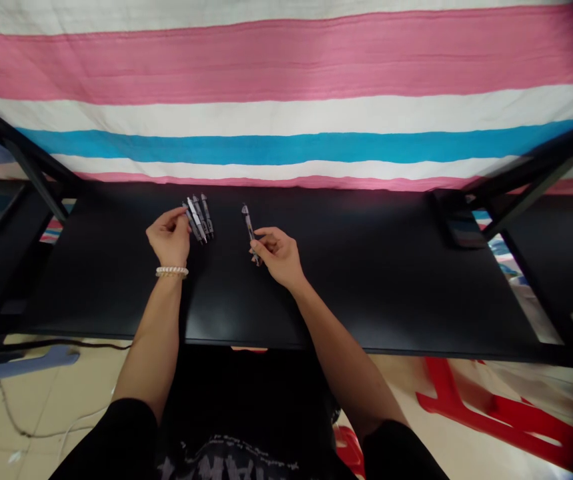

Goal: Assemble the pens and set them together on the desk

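Several pens (203, 218) lie side by side in a slanted row on the black table, one of them white and the others dark or clear-barrelled. My left hand (170, 233), with a beaded bracelet at its wrist, is at the left edge of this row. Its thumb and forefinger are closed at the upper end of the leftmost pen (193, 225). To the right, apart from the row, my right hand (280, 253) pinches another pen (248, 223) near its lower end. That pen points away from me, tilted slightly left.
The black table (356, 287) reaches to a striped cloth (286, 67) at the back. A dark phone-like object (466, 223) lies at the right end by the black metal frame (531, 173). Red plastic stools (496, 413) stand below on the right.
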`<move>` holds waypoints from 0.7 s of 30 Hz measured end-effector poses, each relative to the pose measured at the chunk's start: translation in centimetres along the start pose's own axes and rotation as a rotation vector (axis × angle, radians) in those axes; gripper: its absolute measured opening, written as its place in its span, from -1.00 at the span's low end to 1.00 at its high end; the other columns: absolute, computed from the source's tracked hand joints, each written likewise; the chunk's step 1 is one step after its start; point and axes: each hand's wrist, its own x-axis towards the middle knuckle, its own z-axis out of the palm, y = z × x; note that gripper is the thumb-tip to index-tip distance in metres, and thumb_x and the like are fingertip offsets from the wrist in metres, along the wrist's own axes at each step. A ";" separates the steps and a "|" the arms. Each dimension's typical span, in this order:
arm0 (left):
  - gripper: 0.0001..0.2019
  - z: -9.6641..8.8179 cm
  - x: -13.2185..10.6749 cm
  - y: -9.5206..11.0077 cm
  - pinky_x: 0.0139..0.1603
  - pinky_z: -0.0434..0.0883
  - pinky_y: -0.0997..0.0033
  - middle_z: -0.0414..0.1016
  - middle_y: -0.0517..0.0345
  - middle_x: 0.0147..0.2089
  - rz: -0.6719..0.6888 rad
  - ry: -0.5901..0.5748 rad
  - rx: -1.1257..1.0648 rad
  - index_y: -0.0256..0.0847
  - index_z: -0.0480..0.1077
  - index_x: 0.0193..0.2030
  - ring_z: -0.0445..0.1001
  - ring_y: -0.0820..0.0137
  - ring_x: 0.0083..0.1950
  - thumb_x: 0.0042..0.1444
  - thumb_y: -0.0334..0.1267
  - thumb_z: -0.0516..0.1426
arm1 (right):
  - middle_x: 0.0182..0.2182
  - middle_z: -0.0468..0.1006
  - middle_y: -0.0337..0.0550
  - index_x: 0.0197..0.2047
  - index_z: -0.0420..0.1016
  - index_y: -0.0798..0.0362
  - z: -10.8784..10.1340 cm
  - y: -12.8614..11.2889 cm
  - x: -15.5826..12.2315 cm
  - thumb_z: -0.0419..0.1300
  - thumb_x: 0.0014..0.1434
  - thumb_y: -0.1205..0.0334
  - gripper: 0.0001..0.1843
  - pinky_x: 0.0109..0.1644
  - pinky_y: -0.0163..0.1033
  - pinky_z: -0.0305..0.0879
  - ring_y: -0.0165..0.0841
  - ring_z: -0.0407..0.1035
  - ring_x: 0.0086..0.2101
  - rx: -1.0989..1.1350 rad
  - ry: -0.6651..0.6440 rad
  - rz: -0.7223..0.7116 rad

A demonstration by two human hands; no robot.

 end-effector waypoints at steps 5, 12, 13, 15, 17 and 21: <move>-0.91 1.6 -3.1 0.6 -0.56 0.36 0.61 0.51 0.22 -0.57 -0.022 -0.252 -0.003 -0.24 0.62 -0.34 0.43 0.54 -0.60 0.05 -0.43 0.25 | -0.50 0.56 -0.30 -0.14 0.46 0.03 0.1 -1.0 -0.4 0.41 0.08 -0.09 -0.56 -0.50 -0.32 0.39 -0.45 0.44 -0.56 0.007 -0.030 -0.045; -0.52 2.9 -4.9 1.2 -0.15 0.63 0.24 0.67 -0.11 -0.11 -0.318 -0.547 -0.320 -0.24 0.57 -0.06 0.69 0.25 -0.22 0.11 0.15 0.28 | -0.49 0.58 -0.29 -0.19 0.52 0.03 0.2 -1.2 -0.6 0.43 0.06 -0.07 -0.60 -0.50 -0.34 0.37 -0.49 0.40 -0.56 0.035 -0.090 -0.058; -0.52 3.0 -4.9 1.3 -0.16 0.63 0.23 0.67 -0.10 -0.14 -0.355 -0.568 -0.354 -0.25 0.56 -0.08 0.69 0.24 -0.23 0.08 0.14 0.31 | -0.49 0.59 -0.29 -0.21 0.53 0.03 0.2 -1.2 -0.5 0.43 0.05 -0.07 -0.61 -0.49 -0.34 0.37 -0.49 0.40 -0.56 0.037 -0.104 -0.054; -0.57 3.0 -4.9 1.6 -0.18 0.63 0.25 0.66 -0.03 -0.23 -0.383 -0.582 -0.376 -0.25 0.53 -0.15 0.68 0.25 -0.25 -0.01 0.04 0.40 | -0.49 0.59 -0.28 -0.25 0.55 0.03 0.2 -1.3 -0.5 0.44 0.03 -0.09 -0.61 -0.48 -0.34 0.40 -0.49 0.41 -0.55 0.040 -0.114 -0.045; -0.62 3.0 -4.9 1.7 -0.15 0.63 0.26 0.65 0.03 -0.26 -0.379 -0.549 -0.396 -0.24 0.49 -0.23 0.68 0.27 -0.24 -0.05 -0.04 0.44 | -0.49 0.60 -0.27 -0.25 0.55 0.03 0.2 -1.2 -0.3 0.41 0.05 -0.15 -0.58 -0.52 -0.36 0.38 -0.50 0.41 -0.56 0.052 -0.108 -0.028; -0.65 3.1 -5.0 1.6 -0.04 0.61 0.22 0.68 0.02 -0.16 -0.359 -0.480 -0.450 -0.20 0.43 -0.24 0.68 0.27 -0.14 0.00 -0.06 0.42 | -0.51 0.61 -0.23 -0.17 0.57 0.06 0.0 -0.7 -0.1 0.29 0.14 -0.25 -0.50 -0.63 -0.38 0.31 -0.47 0.42 -0.62 0.109 -0.118 0.046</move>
